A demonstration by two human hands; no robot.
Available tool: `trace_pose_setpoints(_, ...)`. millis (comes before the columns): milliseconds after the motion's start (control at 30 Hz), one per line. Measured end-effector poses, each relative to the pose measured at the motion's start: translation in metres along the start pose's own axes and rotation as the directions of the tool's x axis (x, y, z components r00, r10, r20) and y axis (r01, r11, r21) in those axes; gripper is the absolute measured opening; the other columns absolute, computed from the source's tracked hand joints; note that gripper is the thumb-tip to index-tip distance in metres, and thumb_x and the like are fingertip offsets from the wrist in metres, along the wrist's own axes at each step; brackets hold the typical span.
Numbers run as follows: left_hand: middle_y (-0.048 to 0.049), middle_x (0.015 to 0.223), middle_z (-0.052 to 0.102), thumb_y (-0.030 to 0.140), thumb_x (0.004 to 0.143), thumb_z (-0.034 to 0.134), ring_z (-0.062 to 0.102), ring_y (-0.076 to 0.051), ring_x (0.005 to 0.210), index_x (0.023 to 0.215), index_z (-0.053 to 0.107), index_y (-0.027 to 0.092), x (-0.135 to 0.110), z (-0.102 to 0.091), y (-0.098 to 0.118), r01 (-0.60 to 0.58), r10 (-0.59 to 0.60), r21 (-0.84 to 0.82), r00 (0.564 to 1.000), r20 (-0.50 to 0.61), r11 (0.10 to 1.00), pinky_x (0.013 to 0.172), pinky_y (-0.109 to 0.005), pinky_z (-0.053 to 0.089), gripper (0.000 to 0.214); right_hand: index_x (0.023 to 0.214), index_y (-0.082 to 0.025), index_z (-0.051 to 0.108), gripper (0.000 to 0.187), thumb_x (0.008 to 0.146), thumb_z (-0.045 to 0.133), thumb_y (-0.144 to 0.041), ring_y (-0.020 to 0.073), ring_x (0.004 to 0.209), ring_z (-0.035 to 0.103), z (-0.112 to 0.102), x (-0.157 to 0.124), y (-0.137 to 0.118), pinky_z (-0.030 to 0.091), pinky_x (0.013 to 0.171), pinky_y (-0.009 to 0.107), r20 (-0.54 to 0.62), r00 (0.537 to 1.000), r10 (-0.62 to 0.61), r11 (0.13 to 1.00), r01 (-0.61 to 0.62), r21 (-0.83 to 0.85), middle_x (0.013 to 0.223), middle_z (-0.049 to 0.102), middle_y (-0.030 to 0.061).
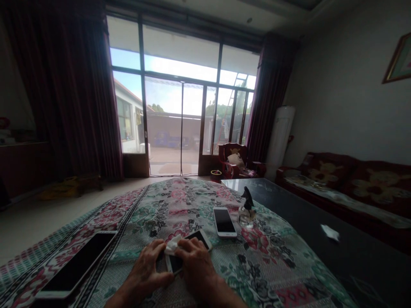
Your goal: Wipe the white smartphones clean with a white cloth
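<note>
A white-framed smartphone (175, 264) with a dark screen lies slanted on the flowered cloth (199, 293), partly covered by my hands. My left hand (148, 265) grips its left end, thumb along the near edge and fingers at the far side. With curled fingers, my right hand (196, 259) presses a crumpled white tissue (173, 244) onto the screen. Just beyond, to the right, lies another white smartphone (224, 222), face up. Beside that one stands a small clear spray bottle (246, 216) with a black trigger head. A larger white-edged device (80, 263) with a dark screen rests at the left.
A dark glossy table (289, 214) runs along the right, with another crumpled tissue (330, 233) on it. Farther right is a red sofa (349, 175). An armchair (236, 160) stands near the glass doors (173, 128) at the back.
</note>
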State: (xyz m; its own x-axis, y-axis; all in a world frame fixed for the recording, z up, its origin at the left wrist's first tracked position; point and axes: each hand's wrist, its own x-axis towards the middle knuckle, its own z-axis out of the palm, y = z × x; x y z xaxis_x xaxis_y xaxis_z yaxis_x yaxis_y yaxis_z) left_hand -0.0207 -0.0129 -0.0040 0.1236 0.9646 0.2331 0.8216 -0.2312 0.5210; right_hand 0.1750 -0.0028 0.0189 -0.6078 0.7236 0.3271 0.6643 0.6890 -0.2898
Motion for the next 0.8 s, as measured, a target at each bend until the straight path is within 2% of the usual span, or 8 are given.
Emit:
trace_pose_setpoints(67, -0.0126, 0.132, 0.056, 0.028, 0.054, 0.069, 0.050, -0.033, 0.123, 0.116, 0.062, 0.017, 0.000, 0.000, 0.000, -0.003, 0.003, 0.001, 1.000, 0.007, 1.000, 0.106, -0.043, 0.037, 0.063, 0.115, -0.033, 0.062, 0.030, 0.089, 0.048, -0.026, 0.0199, 0.106, 0.049, 0.000, 0.002, 0.005, 0.037, 0.092, 0.031, -0.033, 0.999, 0.023, 1.000, -0.023, -0.009, 0.123, 0.060, -0.0022)
trace_pose_setpoints(167, -0.0129, 0.134, 0.055, 0.029, 0.054, 0.069, 0.048, -0.034, 0.124, 0.116, 0.062, 0.017, 0.000, 0.000, -0.001, 0.009, -0.009, 0.002, 1.000, 0.006, 1.000, 0.107, -0.043, 0.036, 0.063, 0.115, -0.031, 0.063, 0.034, 0.090, 0.044, -0.019, 0.0205, 0.108, 0.049, -0.001, 0.004, 0.020, 0.037, 0.094, 0.031, -0.108, 0.985, 0.138, 0.989, -0.142, -0.035, 0.127, 0.058, -0.0013)
trace_pose_setpoints(267, -0.0126, 0.135, 0.054, 0.029, 0.054, 0.070, 0.047, -0.033, 0.126, 0.116, 0.062, 0.018, -0.001, 0.002, -0.003, 0.023, -0.023, 0.014, 1.000, 0.001, 1.000, 0.108, -0.041, 0.035, 0.063, 0.121, -0.027, 0.061, 0.041, 0.088, 0.041, -0.012, 0.0221, 0.112, 0.049, -0.001, 0.004, 0.036, 0.036, 0.097, 0.032, -0.185, 0.942, 0.281, 0.953, -0.296, -0.063, 0.131, 0.056, 0.0021)
trace_pose_setpoints(367, -0.0133, 0.135, 0.053, 0.030, 0.054, 0.070, 0.047, -0.032, 0.126, 0.117, 0.061, 0.016, -0.001, 0.002, -0.004, 0.024, -0.024, 0.032, 1.000, 0.001, 0.999, 0.108, -0.038, 0.035, 0.065, 0.123, -0.024, 0.061, 0.046, 0.087, 0.037, -0.009, 0.0227, 0.114, 0.048, -0.004, 0.002, 0.042, 0.036, 0.098, 0.031, -0.229, 0.910, 0.346, 0.926, -0.371, -0.074, 0.130, 0.057, 0.0042)
trace_pose_setpoints(467, -0.0126, 0.135, 0.054, 0.029, 0.054, 0.070, 0.047, -0.032, 0.126, 0.117, 0.061, 0.016, -0.001, 0.001, -0.003, 0.027, -0.028, 0.042, 1.000, 0.011, 0.999, 0.107, -0.038, 0.036, 0.065, 0.120, -0.023, 0.062, 0.045, 0.085, 0.039, -0.009, 0.0235, 0.114, 0.048, -0.004, 0.001, 0.035, 0.036, 0.098, 0.033, -0.206, 0.923, 0.326, 0.934, -0.347, -0.078, 0.131, 0.056, 0.0039)
trace_pose_setpoints(633, -0.0112, 0.133, 0.055, 0.029, 0.054, 0.070, 0.047, -0.034, 0.126, 0.117, 0.062, 0.019, 0.000, 0.001, -0.001, 0.019, -0.019, 0.019, 1.000, 0.009, 1.000, 0.108, -0.042, 0.035, 0.064, 0.117, -0.026, 0.063, 0.039, 0.082, 0.047, -0.016, 0.0247, 0.111, 0.048, 0.005, 0.001, 0.011, 0.037, 0.096, 0.035, -0.133, 0.974, 0.185, 0.981, -0.191, -0.034, 0.130, 0.055, 0.0016)
trace_pose_setpoints(800, -0.0106, 0.132, 0.057, 0.027, 0.055, 0.068, 0.049, -0.033, 0.124, 0.116, 0.062, 0.020, -0.001, 0.002, -0.003, -0.003, 0.003, -0.008, 1.000, -0.010, 1.000, 0.107, -0.042, 0.035, 0.062, 0.112, -0.027, 0.064, 0.036, 0.079, 0.051, -0.019, 0.0238, 0.105, 0.050, 0.010, -0.002, -0.003, 0.038, 0.094, 0.035, -0.094, 0.990, 0.101, 0.995, -0.100, 0.009, 0.124, 0.059, 0.0022)
